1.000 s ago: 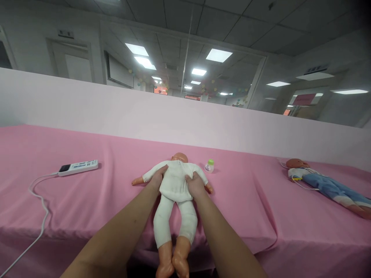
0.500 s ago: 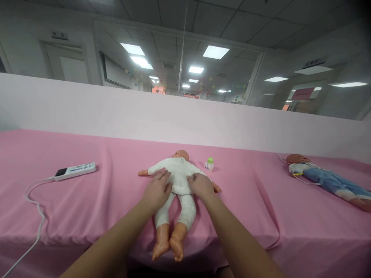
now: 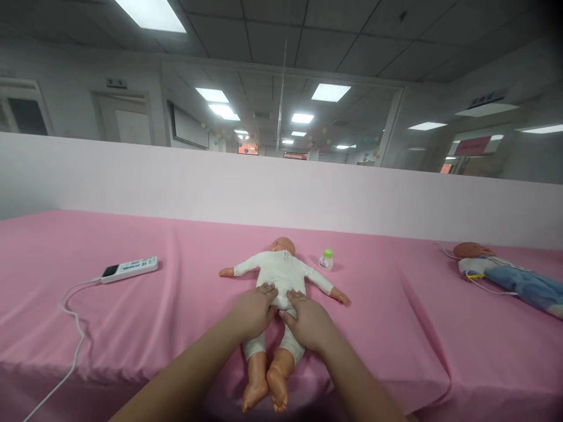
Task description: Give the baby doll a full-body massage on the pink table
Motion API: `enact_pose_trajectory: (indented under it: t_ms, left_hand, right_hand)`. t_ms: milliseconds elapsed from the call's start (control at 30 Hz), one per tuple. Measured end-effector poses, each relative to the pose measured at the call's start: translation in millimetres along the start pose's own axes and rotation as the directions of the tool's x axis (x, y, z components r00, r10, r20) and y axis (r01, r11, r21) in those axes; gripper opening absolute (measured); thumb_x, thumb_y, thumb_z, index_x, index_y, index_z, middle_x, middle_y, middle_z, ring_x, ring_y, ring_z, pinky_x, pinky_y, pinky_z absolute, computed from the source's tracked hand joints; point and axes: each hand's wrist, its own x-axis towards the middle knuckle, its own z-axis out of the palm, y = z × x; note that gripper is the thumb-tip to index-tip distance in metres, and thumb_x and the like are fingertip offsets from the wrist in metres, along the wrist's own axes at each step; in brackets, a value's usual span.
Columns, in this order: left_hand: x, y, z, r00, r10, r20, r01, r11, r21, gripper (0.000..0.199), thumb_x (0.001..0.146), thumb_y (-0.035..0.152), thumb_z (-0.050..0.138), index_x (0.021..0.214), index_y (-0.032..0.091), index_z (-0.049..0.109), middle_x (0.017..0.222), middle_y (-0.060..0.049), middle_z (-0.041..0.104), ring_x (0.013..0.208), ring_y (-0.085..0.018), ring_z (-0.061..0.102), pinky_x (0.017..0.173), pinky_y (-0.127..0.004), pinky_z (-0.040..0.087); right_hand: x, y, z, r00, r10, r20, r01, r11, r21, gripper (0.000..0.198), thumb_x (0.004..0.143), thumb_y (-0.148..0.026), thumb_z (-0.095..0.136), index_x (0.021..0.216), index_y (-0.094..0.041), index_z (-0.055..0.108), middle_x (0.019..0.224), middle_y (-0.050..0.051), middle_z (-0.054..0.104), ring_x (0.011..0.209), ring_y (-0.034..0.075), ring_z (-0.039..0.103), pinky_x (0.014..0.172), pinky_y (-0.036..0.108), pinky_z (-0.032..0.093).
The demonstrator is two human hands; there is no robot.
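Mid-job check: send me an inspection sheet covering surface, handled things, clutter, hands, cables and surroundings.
Surface: pink cloth, creased, draped over the near edge.
Handled things: white-clothed doll, lying with arms spread.
Clutter: green-capped bottle, upright beside the doll; white device at left; blue-clothed doll at far right.
Hands: left hand and right hand rest on the white-clothed doll's lower body.
Cables: white cord runs from the device over the near edge.
Surroundings: pale partition, glass above.

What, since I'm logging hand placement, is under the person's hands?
The white-clad doll, its lower body partly visible around the left hand and right hand. What their palms cover cannot be seen.
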Motion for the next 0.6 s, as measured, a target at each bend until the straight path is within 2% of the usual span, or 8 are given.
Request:
enact_pose_trajectory:
  t_ms: [200, 400, 500, 600]
  left_hand:
    - [5.2, -4.4, 10.7, 1.000, 0.001, 0.004, -0.001, 1.000, -0.011, 0.066, 0.094, 0.040, 0.056, 0.157, 0.021, 0.050, 0.159, -0.015, 0.050, 0.147, -0.039, 0.046, 0.119, -0.052, 0.041]
    - [4.5, 10.4, 19.0, 0.993, -0.111, -0.026, 0.108, 0.991, -0.083, 0.071, 0.090, 0.039, 0.059, 0.158, 0.022, 0.048, 0.161, -0.015, 0.047, 0.150, -0.040, 0.040, 0.123, -0.051, 0.036]
    - [2.1, 20.7, 11.1, 0.989, -0.149, -0.021, 0.146, 0.984, -0.104, 0.071, 0.088, 0.038, 0.062, 0.156, 0.023, 0.051, 0.161, -0.014, 0.047, 0.151, -0.040, 0.039, 0.125, -0.049, 0.033]
    - [4.1, 28.2, -6.8, 0.987, -0.160, -0.030, 0.157, 0.985, -0.075, 0.071, 0.085, 0.032, 0.062, 0.154, 0.016, 0.054, 0.162, -0.016, 0.046, 0.151, -0.037, 0.039, 0.125, -0.046, 0.032]
  right_hand:
    - [6.5, 10.2, 4.4, 1.000, 0.016, -0.008, -0.015, 1.000, 0.009, 0.074, 0.096, -0.046, 0.054, 0.157, -0.006, 0.044, 0.161, 0.019, 0.044, 0.151, 0.033, 0.041, 0.124, 0.044, 0.032]
    - [8.5, 21.6, 1.8, 0.999, -0.039, 0.029, 0.036, 0.996, 0.087, 0.076, 0.095, -0.046, 0.057, 0.159, -0.009, 0.041, 0.165, 0.017, 0.040, 0.154, 0.030, 0.037, 0.125, 0.042, 0.029]
    - [6.7, 22.5, -6.4, 0.997, -0.049, 0.055, 0.044, 0.996, 0.078, 0.078, 0.091, -0.045, 0.063, 0.159, -0.013, 0.043, 0.164, 0.016, 0.041, 0.153, 0.032, 0.039, 0.124, 0.043, 0.030]
    - [8.1, 17.2, -16.3, 0.997, -0.072, 0.034, 0.069, 0.994, 0.090, 0.075, 0.087, -0.041, 0.067, 0.156, -0.016, 0.048, 0.162, 0.015, 0.045, 0.151, 0.032, 0.042, 0.124, 0.042, 0.031]
